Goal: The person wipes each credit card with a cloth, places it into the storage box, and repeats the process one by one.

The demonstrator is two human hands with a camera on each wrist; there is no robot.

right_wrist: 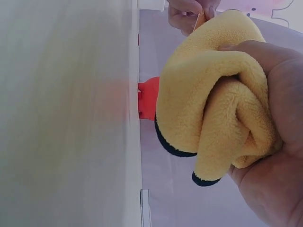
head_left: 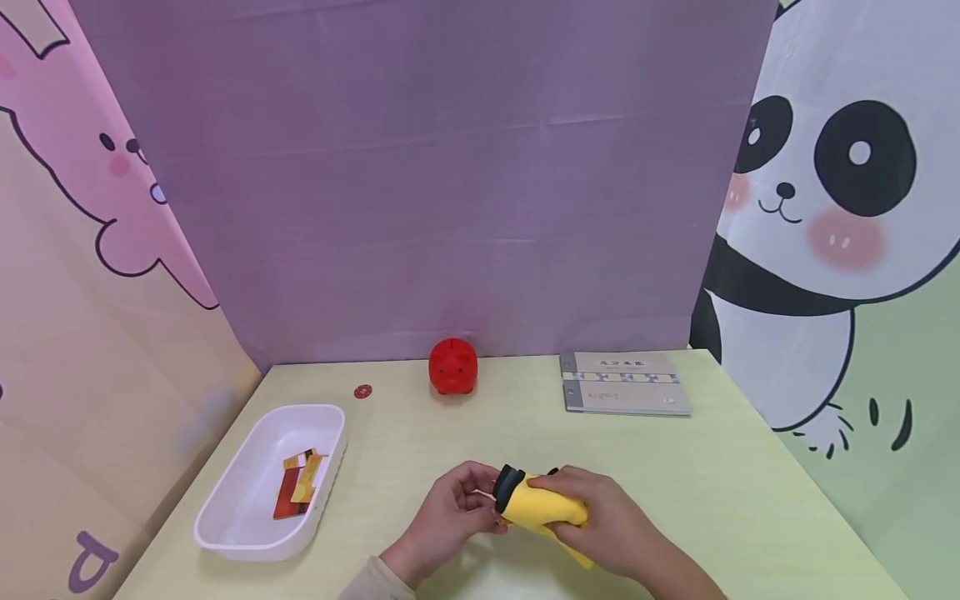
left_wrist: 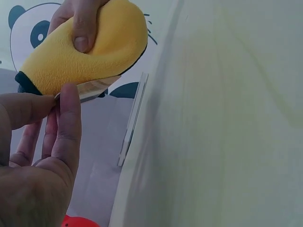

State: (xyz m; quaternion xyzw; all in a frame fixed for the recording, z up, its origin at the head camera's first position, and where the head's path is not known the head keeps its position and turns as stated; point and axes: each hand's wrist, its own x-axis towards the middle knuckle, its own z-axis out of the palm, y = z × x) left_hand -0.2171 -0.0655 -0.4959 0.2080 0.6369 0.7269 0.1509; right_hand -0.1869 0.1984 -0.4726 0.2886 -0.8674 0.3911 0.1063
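My right hand (head_left: 603, 517) grips a bunched yellow cloth (head_left: 536, 506) with a black edge, its folds filling much of the right wrist view. My left hand (head_left: 453, 512) pinches a thin card (left_wrist: 97, 87) at one end between thumb and fingers. The cloth lies against the card's upper side in the left wrist view. From the right wrist view only an orange sliver of the card (right_wrist: 199, 21) shows; the cloth covers the rest. Both hands are close together above the near middle of the table (head_left: 480, 433).
On the left stands a white plastic tray (head_left: 225, 517) with several red and yellow cards (head_left: 300, 487) inside. A red piggy bank (head_left: 453, 367) sits at the back middle, with a small red disc (head_left: 363, 391) to its left. At the back right lies a grey notebook (head_left: 626, 383).
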